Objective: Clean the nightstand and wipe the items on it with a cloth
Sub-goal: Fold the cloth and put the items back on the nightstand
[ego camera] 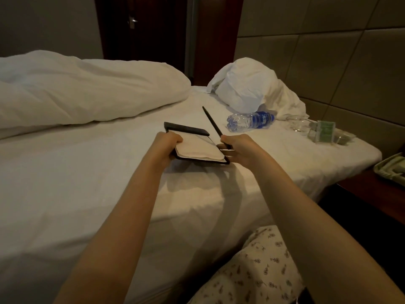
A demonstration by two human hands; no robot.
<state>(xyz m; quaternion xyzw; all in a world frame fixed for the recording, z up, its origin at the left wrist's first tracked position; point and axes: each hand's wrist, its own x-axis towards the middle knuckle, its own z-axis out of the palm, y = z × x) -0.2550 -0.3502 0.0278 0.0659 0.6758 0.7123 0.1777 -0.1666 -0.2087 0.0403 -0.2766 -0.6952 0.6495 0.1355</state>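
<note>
Over the white bed [65, 183], my left hand [166, 144] grips the left edge of a black notepad holder [186, 129]. A folded white cloth [197, 149] lies on the holder. My right hand [237, 149] holds a thin black pencil [211, 122] that points up and away, and it also touches the holder's right corner. The dark wooden nightstand [372, 194] shows at the right edge, below the bed corner.
A plastic water bottle [249, 120] lies on the bed beside a crumpled white pillowcase [247, 84]. Clear glasses [301, 126] and a green packet [325, 130] sit near the bed corner. A pale green tray [392, 166] rests on the nightstand. A duvet [76, 91] lies at left.
</note>
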